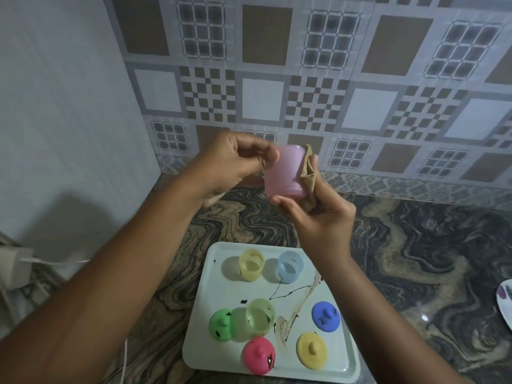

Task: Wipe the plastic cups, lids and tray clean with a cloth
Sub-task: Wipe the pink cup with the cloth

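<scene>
I hold a pink cup (pixel 282 170) up between my two hands, well above everything else. My left hand (pixel 235 164) has its fingers curled onto the cup's left side. My right hand (pixel 318 214) grips a tan cloth (pixel 308 167) and presses it to the cup's right side, with the thumb under the cup's lower edge. A scrap of something brown shows at my left fingertips; I cannot tell if it is more of the cloth.

The cup's long axis runs nearly upright, leaning a little to the left at the bottom. I cannot tell for sure which end is the mouth.

Below my hands and closer to my body lies a white tray (pixel 340 364). On it stand a yellow cup (pixel 251 264), a blue cup (pixel 290 267) and a green cup (pixel 260 317), all mouth up. Beside them lie a green lid (pixel 221 324), a pink lid (pixel 259 358), a yellow lid (pixel 311 353) and a blue lid (pixel 325 315), knobs up.

I judge the work is at an early stage. Only the pink cup is being wiped. Black marks show on several lids, and the tray carries dark streaks and a brown smear. Three cups, four lids and the tray look left to do.
</scene>
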{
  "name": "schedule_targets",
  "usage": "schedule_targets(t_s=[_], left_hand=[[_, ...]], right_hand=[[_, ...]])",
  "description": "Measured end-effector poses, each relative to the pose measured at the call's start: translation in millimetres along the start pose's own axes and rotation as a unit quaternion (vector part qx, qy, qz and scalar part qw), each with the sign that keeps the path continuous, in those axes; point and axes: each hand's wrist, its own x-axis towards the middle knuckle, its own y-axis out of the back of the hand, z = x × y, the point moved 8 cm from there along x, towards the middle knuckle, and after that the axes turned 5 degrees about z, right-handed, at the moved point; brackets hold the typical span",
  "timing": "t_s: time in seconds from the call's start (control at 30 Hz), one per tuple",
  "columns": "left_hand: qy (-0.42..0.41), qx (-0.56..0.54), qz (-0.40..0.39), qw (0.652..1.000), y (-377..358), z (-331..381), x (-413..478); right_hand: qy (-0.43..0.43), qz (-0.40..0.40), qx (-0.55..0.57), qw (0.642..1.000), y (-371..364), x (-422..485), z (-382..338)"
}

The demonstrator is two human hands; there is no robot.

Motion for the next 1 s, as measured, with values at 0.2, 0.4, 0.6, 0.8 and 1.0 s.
schedule_targets(t_s=[0.2,0.4,0.6,0.8,1.0], left_hand=[[-0.052,0.170,0.004,0.984,0,15,-1],[0.023,0.003,-0.026,0.999,1,-1,-3],[-0.059,0.181,-0.011,0.982,0,22,-8],[-0.122,0.174,-0.001,0.977,-10,35,-28],[-0.047,0.020,0.023,0.998,2,17,-25]], right_hand=[[0.087,-0.010,-0.086,0.992,-3,-11,1],[-0.115,0.048,0.111,0.986,1,-16,17],[0.052,-0.003,-0.066,0.996,-2,-15,0],[-0.022,0.027,0.028,0.999,8,-24,9],[0.004,0.030,0.013,0.999,3,-21,-10]])
